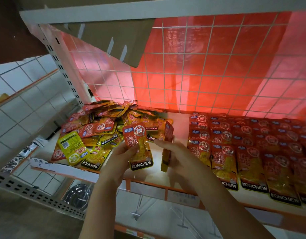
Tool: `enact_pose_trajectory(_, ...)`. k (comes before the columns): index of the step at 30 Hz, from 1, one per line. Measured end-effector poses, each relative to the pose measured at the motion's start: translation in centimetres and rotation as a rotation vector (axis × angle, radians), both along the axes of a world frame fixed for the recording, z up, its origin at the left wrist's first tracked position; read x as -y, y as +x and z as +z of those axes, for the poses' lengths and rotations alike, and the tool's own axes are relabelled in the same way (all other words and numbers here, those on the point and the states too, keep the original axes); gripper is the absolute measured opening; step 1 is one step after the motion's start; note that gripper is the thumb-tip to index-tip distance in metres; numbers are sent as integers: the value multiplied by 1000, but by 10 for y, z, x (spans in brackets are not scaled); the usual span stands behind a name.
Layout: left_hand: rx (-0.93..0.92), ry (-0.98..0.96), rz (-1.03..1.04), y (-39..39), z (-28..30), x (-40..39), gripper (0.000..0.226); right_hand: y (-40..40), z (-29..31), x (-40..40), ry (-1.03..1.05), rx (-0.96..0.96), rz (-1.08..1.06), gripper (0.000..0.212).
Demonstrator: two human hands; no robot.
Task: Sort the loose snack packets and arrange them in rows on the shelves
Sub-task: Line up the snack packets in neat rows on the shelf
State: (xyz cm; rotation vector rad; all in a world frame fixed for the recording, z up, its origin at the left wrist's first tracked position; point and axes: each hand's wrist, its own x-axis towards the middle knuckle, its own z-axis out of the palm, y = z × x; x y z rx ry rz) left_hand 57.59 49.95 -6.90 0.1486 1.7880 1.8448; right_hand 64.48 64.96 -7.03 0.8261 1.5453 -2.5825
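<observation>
Left hand [122,153] is pinching one red packet [139,147] face-up, fingers curled on its left edge. Right hand [179,156] is gripping a second packet [166,147] edge-on, fingers closed round it. Both are hanging over the bare middle of the shelf [181,121]. Far left: loose pile [100,128] is waiting unsorted, sizeable. Right: finished rows [252,149] are filling that side. Judging roughly half done.

Red sheet [217,66] behind wire grid [205,54]; cardboard [114,37] above; tiled wall [24,94] left.
</observation>
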Motion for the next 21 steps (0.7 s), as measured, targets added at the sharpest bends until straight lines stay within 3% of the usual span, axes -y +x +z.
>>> enact_pose_trajectory(4,3,-8,-16,1,2,1,18,1,2,-1,-147,39,-55,11)
enact_pose_trajectory(9,20,18,-58,-7,5,2,15,6,8,-9,-83,-15,21,22)
enact_pose_trajectory(14,21,-31,-108,-18,13,-9,21,15,1,-17,2,-35,24,17)
enact_pose_trajectory(18,-2,-39,-147,-33,10,-22,18,26,-5,-23,-22,-138,1,53)
enact_pose_trajectory(21,-7,-31,-215,-36,8,-37,12,42,-15,-26,47,-139,-88,44)
